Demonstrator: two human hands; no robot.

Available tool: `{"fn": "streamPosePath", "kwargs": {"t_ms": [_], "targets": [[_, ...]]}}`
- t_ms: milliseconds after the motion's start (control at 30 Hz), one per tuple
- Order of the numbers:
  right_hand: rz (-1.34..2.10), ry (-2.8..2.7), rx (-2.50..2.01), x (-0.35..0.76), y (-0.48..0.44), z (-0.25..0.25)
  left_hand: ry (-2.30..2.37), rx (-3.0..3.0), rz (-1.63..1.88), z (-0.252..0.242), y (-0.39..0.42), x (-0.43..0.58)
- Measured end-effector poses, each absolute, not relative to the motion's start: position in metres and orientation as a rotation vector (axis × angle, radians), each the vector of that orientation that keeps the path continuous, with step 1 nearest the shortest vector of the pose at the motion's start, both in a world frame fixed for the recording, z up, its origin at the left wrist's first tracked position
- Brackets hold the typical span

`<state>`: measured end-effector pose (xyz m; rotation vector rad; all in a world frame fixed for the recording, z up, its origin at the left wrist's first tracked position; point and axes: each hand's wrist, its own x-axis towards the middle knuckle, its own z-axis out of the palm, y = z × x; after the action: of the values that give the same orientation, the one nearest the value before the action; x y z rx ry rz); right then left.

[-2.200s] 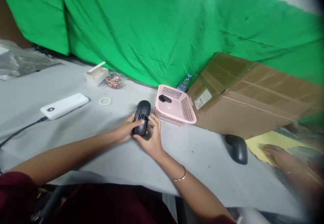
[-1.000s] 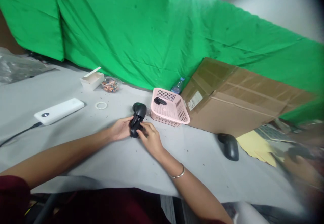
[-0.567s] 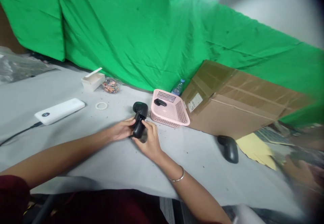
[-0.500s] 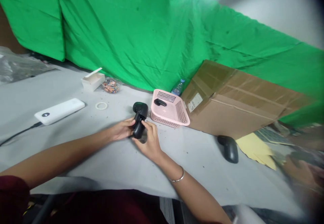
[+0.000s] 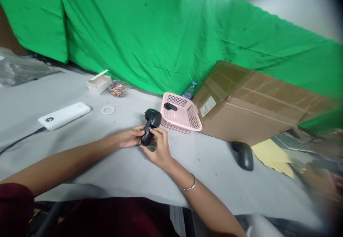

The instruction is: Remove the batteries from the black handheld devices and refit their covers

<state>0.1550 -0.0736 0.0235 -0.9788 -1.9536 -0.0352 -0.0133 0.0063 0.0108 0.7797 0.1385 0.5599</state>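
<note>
Two bare hands meet near the middle of the grey-covered table, closing from either side on a black handheld device (image 5: 152, 125). The left hand (image 5: 129, 137) is narrowly cupped, its fingers (image 5: 139, 131) against the device's lower side. The right hand (image 5: 159, 150) is curled around the same lower part, its fingers (image 5: 158, 132) lying across the front, and a thin bangle (image 5: 189, 184) sits on that wrist. Both hands are holding the device just above the table, though whether it also touches the surface is hard to tell. Against the last moments, the device now leans further, its rounded top tipped toward the basket.

Just beyond the hands, toward the far edge, stands a pink mesh basket (image 5: 194, 120) with a small black object (image 5: 170, 106) inside. A water bottle (image 5: 190, 90) stands behind it, beside a cardboard box (image 5: 235, 115) leaning at the far right corner. Near the right edge lie a second black device (image 5: 243, 155) and yellow paper (image 5: 270, 157). Toward the left edge are a white power bank (image 5: 64, 115) with a black cable (image 5: 21, 143), a white bead bracelet (image 5: 108, 110), a small white box (image 5: 98, 85) and a clear bag (image 5: 118, 89) of colourful bits. Green cloth (image 5: 134, 33) hangs behind the table.
</note>
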Motion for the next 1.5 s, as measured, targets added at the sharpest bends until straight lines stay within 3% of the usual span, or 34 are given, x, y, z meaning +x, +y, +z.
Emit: {"fn": "streamPosePath", "kwargs": {"t_ms": [1500], "targets": [[-0.047, -1.947, -1.045, 0.159, -0.0689, 0.0232, 0.144, 0.822, 0.576, 0.006, 0.0101, -0.0133]]}}
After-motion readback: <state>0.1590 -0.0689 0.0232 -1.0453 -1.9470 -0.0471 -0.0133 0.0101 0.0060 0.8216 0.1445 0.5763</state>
